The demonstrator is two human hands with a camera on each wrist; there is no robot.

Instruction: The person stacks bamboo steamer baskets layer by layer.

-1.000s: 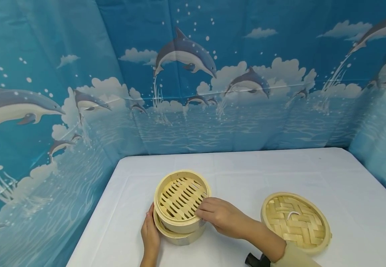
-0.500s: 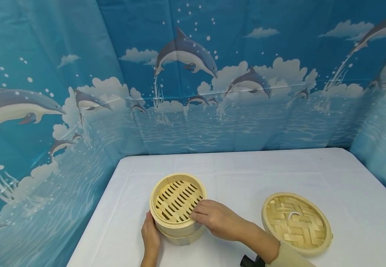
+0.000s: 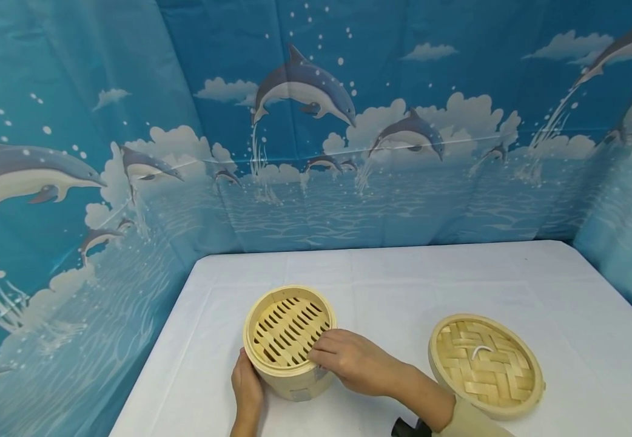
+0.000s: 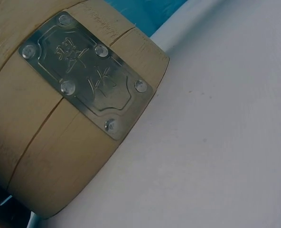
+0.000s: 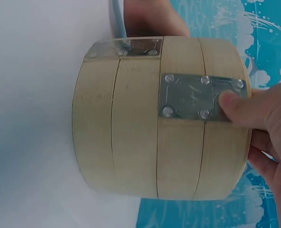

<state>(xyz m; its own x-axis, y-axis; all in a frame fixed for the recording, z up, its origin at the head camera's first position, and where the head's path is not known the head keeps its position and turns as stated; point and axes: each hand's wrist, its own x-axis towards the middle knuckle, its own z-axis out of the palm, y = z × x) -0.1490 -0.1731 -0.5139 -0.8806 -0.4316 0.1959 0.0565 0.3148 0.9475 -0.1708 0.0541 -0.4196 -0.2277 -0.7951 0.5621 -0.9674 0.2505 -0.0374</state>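
Two round bamboo steamer baskets stand stacked on the white table. The upper basket (image 3: 293, 321) has a slatted floor and sits flush on the lower basket (image 5: 94, 128). My right hand (image 3: 353, 360) pinches the upper basket's right rim. In the right wrist view its thumb presses on a riveted metal plate (image 5: 190, 95), with the fingers inside the rim. My left hand (image 3: 247, 388) holds the lower basket's left side, its fingertips partly hidden behind the wall. A similar plate (image 4: 86, 76) fills much of the left wrist view.
A woven bamboo lid (image 3: 490, 370) with a small white loop handle lies at the right of the table. White cloth covers the table (image 3: 392, 279). A blue dolphin-print curtain (image 3: 305, 206) hangs behind and at both sides. Something black (image 3: 411, 428) is at the right wrist.
The upper basket was offset and tilted on the lower one. My right hand has brought it left and down until the two line up. My left hand has stayed at the side.
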